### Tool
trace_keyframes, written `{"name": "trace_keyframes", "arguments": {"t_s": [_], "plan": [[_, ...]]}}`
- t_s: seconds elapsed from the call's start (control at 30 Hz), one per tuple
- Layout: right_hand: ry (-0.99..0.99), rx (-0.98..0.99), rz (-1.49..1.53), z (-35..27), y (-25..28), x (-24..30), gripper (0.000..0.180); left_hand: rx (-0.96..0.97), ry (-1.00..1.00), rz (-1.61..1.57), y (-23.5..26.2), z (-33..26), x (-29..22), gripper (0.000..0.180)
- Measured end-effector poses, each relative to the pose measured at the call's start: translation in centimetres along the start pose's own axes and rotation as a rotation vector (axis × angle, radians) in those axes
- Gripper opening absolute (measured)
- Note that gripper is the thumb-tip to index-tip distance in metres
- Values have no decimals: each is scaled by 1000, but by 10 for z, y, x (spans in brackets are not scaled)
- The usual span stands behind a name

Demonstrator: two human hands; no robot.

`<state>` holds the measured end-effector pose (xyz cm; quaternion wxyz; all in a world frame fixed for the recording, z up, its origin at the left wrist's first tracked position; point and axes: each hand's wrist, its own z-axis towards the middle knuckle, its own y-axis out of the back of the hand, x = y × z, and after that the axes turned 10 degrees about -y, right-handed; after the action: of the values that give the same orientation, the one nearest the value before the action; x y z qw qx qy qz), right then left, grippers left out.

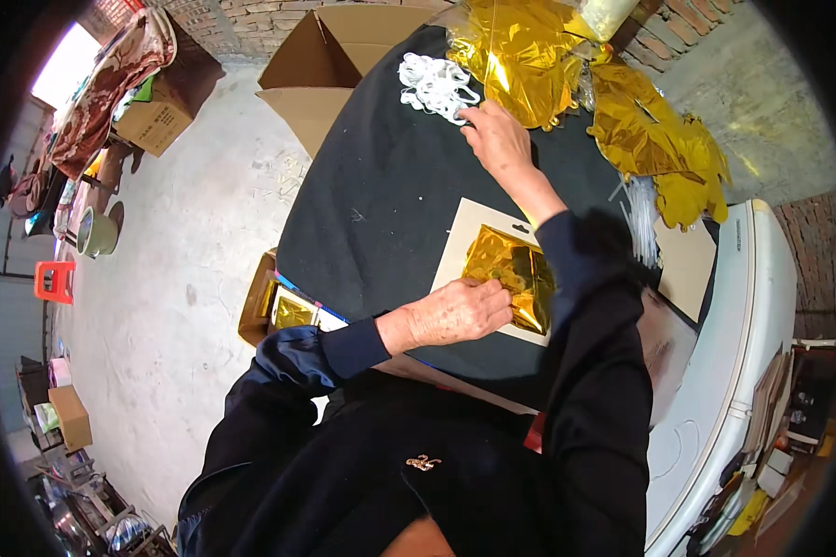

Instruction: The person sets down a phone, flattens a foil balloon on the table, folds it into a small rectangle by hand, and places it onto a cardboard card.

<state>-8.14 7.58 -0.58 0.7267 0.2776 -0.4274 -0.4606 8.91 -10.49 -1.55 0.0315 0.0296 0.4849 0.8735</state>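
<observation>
A folded gold foil piece [509,271] lies on a cream card [474,227] on the black table [381,195]. My left hand [455,313] presses on the foil's near left edge, fingers curled over it. My right hand [497,139] reaches far across the table to a heap of white string or ribbon bits [434,85], fingertips pinching at its near edge. Whether a piece is held there is unclear.
A pile of gold foil shapes [622,111] covers the table's far right. A bundle of clear straws [641,223] and another cream card [685,265] lie right. An open cardboard box [320,70] stands behind the table, a box with packed foil cards [283,311] at its left.
</observation>
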Motion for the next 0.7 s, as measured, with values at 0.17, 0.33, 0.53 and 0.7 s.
{"name": "trace_keyframes", "arguments": {"t_s": [0.17, 0.33, 0.53, 0.7], "plan": [[-24, 122, -106, 14, -8, -13, 10, -18, -9, -11, 1, 1, 2, 12], [66, 41, 90, -20, 51, -7, 6, -76, -45, -28, 19, -5, 5, 14], [-16, 108, 90, -124, 143, -9, 12, -408, 107, 4, 55, -17, 10, 33], [-11, 159, 161, -189, 147, 14, 13, -444, 137, 172, 91, -5, 25, 30]]}}
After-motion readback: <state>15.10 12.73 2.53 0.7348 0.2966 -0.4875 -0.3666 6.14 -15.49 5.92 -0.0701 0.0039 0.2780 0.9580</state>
